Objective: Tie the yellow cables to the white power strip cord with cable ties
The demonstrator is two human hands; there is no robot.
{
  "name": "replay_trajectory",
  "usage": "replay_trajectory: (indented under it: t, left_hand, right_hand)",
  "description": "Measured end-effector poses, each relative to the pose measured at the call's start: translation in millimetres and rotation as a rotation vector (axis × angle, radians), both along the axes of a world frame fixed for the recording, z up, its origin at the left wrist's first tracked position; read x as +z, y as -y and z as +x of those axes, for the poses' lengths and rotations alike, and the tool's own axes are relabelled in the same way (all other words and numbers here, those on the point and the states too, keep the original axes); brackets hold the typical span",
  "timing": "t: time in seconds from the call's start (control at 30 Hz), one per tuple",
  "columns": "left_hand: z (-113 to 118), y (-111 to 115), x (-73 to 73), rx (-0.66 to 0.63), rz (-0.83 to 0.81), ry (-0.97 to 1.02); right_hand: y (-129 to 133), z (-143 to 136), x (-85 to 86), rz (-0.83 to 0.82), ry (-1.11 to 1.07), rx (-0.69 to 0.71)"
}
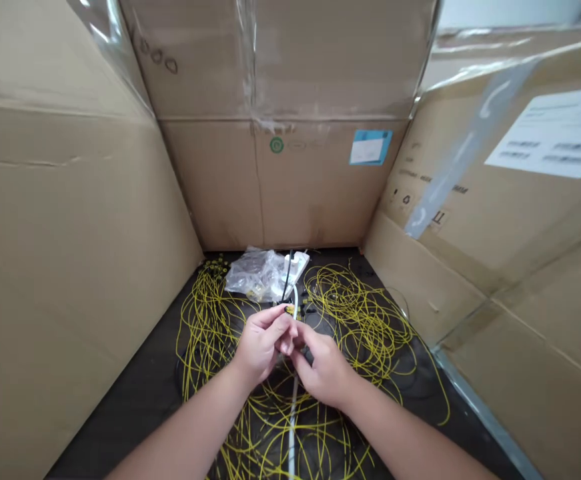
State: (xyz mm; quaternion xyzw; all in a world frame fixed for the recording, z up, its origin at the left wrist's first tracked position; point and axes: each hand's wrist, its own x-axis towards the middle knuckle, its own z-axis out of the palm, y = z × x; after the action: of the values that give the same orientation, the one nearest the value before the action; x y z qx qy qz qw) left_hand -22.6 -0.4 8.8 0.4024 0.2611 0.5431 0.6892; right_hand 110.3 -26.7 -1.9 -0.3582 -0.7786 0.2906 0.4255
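Pinching a small yellow-and-black piece just below frame centre, the left hand meets the right hand, whose fingers curl inward; whether they grip anything I cannot tell. Tangled yellow wires alongside could snag if tugged. Beyond, a crumpled clear bag's contents are indistinct; upper-frame cardboard boxes hide theirs.

Left hand, right hand together above yellow wires (white cable beneath).

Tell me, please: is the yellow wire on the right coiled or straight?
Mostly coiled: the yellow wire lies in loose, overlapping loops; one strand trails away.
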Motion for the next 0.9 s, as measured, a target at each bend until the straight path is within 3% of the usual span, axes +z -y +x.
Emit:
replay_trajectory:
  t: [0.1, 0.2, 0.3, 0.43, 0.6, 0.77, 0.83, 0.9]
  left_hand:
    - [3.2, 1.8, 17.3, 0.031, 0.027, -0.011]
    - [9.2, 5.6, 40.2, 0.051, 0.116, -0.162]
    - [17.7, 9.6, 60.0, 0.1, 0.279, -0.424]
    - [26.0, 16.0, 74.9, 0.195, 0.55, -0.658]
    - [26.9, 27.3, 92.5, 0.194, 0.61, -0.637]
    - [15.7, 36.2, 121.2, 0.201, 0.626, -0.592]
    - [3.9, 30.5, 134.2, 0.246, 0.623, -0.54]
    - [-13.2, 15.0, 145.3, 0.349, 0.656, -0.478]
  right_hand:
    - [-0.6, 1.9, 3.9, 0.057, -0.072, 0.01]
    - [-0.3, 5.2, 6.8, 0.129, -0.14, -0.011]
    - [-1.0, 4.4, 8.2, 0.123, -0.242, 0.012]
    - [-1.0, -2.0, 18.8, 0.037, -0.343, 0.1]
    - [-0.3, -6.7, 47.7, -0.044, -0.435, 0.188]
    - [-3.5, -16.0, 65.4, -0.085, -0.33, 0.215]
    - [-7.0, -16.0, 68.0, -0.098, -0.24, 0.178]
    - [-11.5, -10.2, 71.2, -0.062, -0.157, 0.057]
